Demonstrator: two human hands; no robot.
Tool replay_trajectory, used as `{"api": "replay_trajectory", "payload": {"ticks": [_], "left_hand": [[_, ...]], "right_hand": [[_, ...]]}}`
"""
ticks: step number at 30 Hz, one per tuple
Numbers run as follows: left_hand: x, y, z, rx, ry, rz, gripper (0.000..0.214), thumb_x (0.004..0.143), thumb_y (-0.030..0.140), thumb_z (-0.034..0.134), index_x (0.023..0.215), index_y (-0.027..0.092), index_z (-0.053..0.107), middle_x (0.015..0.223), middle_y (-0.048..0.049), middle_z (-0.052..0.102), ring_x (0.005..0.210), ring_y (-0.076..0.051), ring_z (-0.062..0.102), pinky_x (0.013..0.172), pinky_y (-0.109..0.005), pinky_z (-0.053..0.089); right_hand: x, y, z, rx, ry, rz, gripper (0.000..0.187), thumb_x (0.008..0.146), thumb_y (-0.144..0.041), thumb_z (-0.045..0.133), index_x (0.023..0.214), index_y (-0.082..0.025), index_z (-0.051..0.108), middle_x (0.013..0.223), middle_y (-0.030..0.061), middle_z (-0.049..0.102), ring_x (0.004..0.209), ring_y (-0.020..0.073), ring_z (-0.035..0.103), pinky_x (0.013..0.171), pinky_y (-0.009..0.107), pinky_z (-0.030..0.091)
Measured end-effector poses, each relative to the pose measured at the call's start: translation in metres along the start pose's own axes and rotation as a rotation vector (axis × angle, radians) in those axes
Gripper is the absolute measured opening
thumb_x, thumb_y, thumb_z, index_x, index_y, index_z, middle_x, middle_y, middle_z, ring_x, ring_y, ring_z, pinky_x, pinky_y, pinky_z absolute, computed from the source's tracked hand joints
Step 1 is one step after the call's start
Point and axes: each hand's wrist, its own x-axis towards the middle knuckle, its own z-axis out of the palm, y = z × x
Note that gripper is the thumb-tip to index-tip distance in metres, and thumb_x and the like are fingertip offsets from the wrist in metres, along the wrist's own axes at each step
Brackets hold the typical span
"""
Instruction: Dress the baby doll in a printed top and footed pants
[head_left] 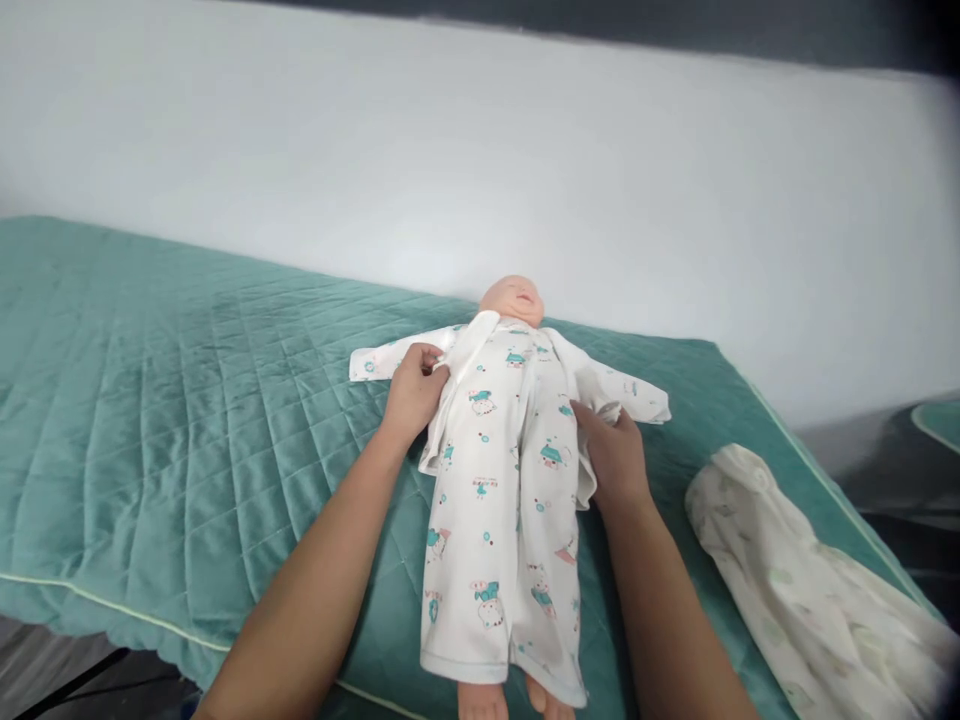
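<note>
Forearms [315, 575] lead to left hand [414, 392] and right hand [618, 458], pinching the doll's [512, 300] shirt [471, 345] beside trousers [499, 545] with unreadable lettering [481, 490].

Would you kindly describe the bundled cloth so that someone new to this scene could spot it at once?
Find the green quilted cover below the pale wall. On its right-hand part, right of the doll and the person's right hand, lies the bundled cloth. It is bunched up with a faint print, whereas the doll's clothes are spread out with crisper teal figures.
</note>
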Motion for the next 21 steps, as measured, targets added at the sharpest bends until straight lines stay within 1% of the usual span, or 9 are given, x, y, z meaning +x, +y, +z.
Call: {"api": "replay_trajectory", "payload": {"ticks": [3, 6, 10, 13, 15, 17, 18, 19, 21], "left_hand": [[0.005, -0.004, -0.012, 0.138, 0.039, 0.058, 0.018, 0.079, 0.012, 0.056, 0.092, 0.02, 0.064, 0.087, -0.0008, 0.066, 0.082, -0.018, 0.061, 0.081, -0.031, 0.047], [0.009, -0.007, -0.025, 0.288, 0.125, 0.127, 0.017, 0.078, 0.01, 0.053, 0.082, 0.021, 0.065, 0.09, -0.0029, 0.067, 0.088, -0.02, 0.061, 0.086, -0.033, 0.047], [0.011, -0.012, -0.036, 0.378, 0.355, 0.038, 0.02, 0.08, 0.009, 0.051, 0.079, 0.022, 0.065, 0.095, -0.0057, 0.064, 0.093, -0.023, 0.061, 0.089, -0.036, 0.048], [0.01, -0.013, -0.037, 0.403, 0.429, 0.015, 0.023, 0.081, 0.006, 0.049, 0.083, 0.021, 0.066, 0.102, -0.0085, 0.063, 0.095, -0.024, 0.061, 0.089, -0.037, 0.048], [0.009, -0.011, -0.034, 0.447, 0.427, 0.071, 0.027, 0.082, 0.004, 0.047, 0.089, 0.02, 0.068, 0.107, -0.0104, 0.062, 0.102, -0.026, 0.06, 0.091, -0.039, 0.048], [0.008, -0.006, -0.027, 0.516, 0.39, 0.18, 0.028, 0.085, 0.006, 0.048, 0.095, 0.02, 0.07, 0.111, -0.0114, 0.064, 0.109, -0.028, 0.058, 0.096, -0.041, 0.047], [0.008, -0.004, -0.022, 0.55, 0.348, 0.25, 0.026, 0.088, 0.009, 0.05, 0.098, 0.021, 0.071, 0.113, -0.0112, 0.065, 0.112, -0.029, 0.057, 0.098, -0.042, 0.045], [0.007, -0.001, -0.017, 0.577, 0.289, 0.322, 0.024, 0.09, 0.013, 0.052, 0.101, 0.021, 0.072, 0.117, -0.0107, 0.066, 0.115, -0.029, 0.056, 0.1, -0.043, 0.044], [0.008, 0.003, -0.007, 0.612, 0.156, 0.432, 0.023, 0.094, 0.021, 0.055, 0.11, 0.023, 0.072, 0.126, -0.0091, 0.066, 0.12, -0.029, 0.055, 0.102, -0.044, 0.043]], "right_hand": [[0.001, 0.001, -0.003, -0.003, 0.05, -0.007, 0.03, 0.06, -0.027, 0.079, 0.086, -0.015, 0.071, 0.084, 0.0051, 0.077, 0.073, 0.0199, 0.069, 0.062, 0.028, 0.055], [0.013, 0.005, -0.015, -0.07, 0.091, -0.064, 0.029, 0.059, -0.028, 0.077, 0.084, -0.015, 0.071, 0.077, 0.0023, 0.074, 0.066, 0.0172, 0.064, 0.058, 0.027, 0.051], [0.043, 0.018, -0.045, -0.19, 0.207, -0.171, 0.028, 0.059, -0.031, 0.073, 0.082, -0.016, 0.068, 0.072, 0.0008, 0.067, 0.065, 0.0172, 0.059, 0.057, 0.029, 0.049], [0.057, 0.025, -0.062, -0.209, 0.277, -0.187, 0.032, 0.061, -0.034, 0.069, 0.088, -0.017, 0.064, 0.082, 0.0044, 0.066, 0.077, 0.0228, 0.062, 0.068, 0.037, 0.055], [0.056, 0.026, -0.064, -0.301, 0.356, -0.302, 0.036, 0.062, -0.029, 0.068, 0.095, -0.017, 0.062, 0.102, 0.0106, 0.065, 0.096, 0.0277, 0.062, 0.084, 0.045, 0.055], [0.048, 0.025, -0.056, -0.459, 0.434, -0.544, 0.043, 0.066, -0.024, 0.066, 0.108, -0.015, 0.061, 0.125, 0.0174, 0.056, 0.119, 0.0313, 0.055, 0.102, 0.051, 0.049], [0.043, 0.024, -0.05, -0.536, 0.441, -0.674, 0.046, 0.071, -0.023, 0.064, 0.115, -0.014, 0.059, 0.133, 0.0195, 0.052, 0.127, 0.0317, 0.051, 0.108, 0.052, 0.044], [0.039, 0.023, -0.043, -0.593, 0.414, -0.78, 0.046, 0.076, -0.024, 0.061, 0.121, -0.014, 0.057, 0.137, 0.0205, 0.049, 0.132, 0.0314, 0.047, 0.112, 0.052, 0.041], [0.034, 0.024, -0.027, -0.638, 0.284, -0.87, 0.044, 0.085, -0.026, 0.056, 0.128, -0.015, 0.055, 0.14, 0.0198, 0.05, 0.136, 0.0299, 0.046, 0.115, 0.051, 0.039]]}}
